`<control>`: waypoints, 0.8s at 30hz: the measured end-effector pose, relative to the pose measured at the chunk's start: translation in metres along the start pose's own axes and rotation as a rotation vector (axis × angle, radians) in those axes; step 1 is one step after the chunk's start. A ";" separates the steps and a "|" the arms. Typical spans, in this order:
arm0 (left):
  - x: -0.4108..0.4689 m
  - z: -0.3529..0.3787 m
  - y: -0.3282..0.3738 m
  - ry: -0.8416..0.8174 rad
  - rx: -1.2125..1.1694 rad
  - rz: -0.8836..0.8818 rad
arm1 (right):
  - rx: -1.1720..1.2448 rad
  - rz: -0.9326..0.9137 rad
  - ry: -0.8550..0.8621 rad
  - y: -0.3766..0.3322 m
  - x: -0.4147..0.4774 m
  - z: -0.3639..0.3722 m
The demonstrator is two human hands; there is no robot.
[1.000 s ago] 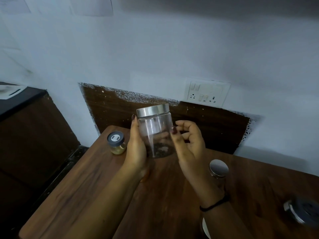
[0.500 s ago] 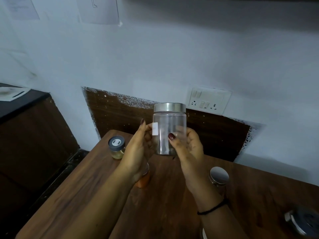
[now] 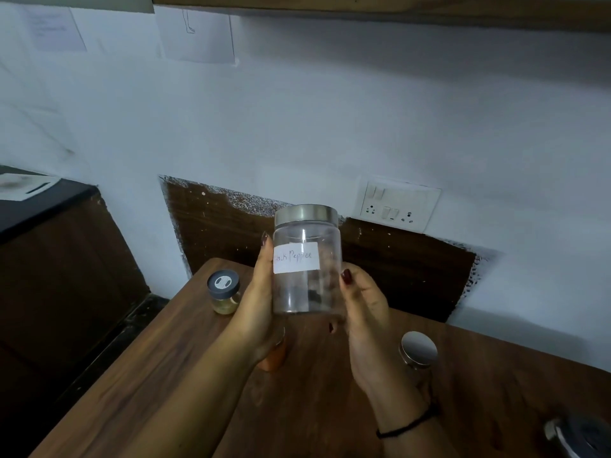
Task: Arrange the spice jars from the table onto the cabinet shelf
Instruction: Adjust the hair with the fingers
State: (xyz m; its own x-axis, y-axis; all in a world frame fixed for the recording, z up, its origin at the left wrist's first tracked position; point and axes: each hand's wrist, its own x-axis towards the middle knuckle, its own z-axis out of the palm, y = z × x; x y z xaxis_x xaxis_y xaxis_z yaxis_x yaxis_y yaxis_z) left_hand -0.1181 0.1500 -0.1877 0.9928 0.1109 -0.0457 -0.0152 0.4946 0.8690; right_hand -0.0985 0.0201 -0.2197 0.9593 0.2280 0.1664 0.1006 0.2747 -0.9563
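Two hands (image 3: 261,305), upright pepper jar (image 3: 305,259)

A white label (image 3: 296,257) on the clear jar (image 3: 307,266) carries handwriting that reads "Pepper", with a partly hidden word before it ending in "ck", while the writing on the wall papers (image 3: 53,28) is too faint to read.

Above the hands the wall stands bare up to the shelf (image 3: 396,8). On the bench (image 3: 165,375), a black-capped jar (image 3: 224,290) stands left, a steel-lidded jar (image 3: 418,353) right, an orange jar (image 3: 272,357) under the left wrist.
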 end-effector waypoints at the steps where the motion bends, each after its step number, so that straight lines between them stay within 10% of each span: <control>1: 0.005 -0.003 0.000 0.003 0.066 0.009 | 0.005 -0.017 0.007 0.000 0.001 0.000; 24: 0.015 -0.011 0.028 -0.037 0.591 0.319 | -0.142 -0.056 -0.098 -0.026 0.028 0.000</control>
State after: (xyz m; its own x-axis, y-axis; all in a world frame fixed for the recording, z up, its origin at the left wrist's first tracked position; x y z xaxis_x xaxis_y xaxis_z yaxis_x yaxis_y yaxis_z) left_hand -0.1046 0.1751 -0.1690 0.9540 0.1382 0.2662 -0.2518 -0.1135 0.9611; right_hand -0.0743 0.0191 -0.1902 0.9216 0.3076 0.2367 0.1965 0.1562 -0.9680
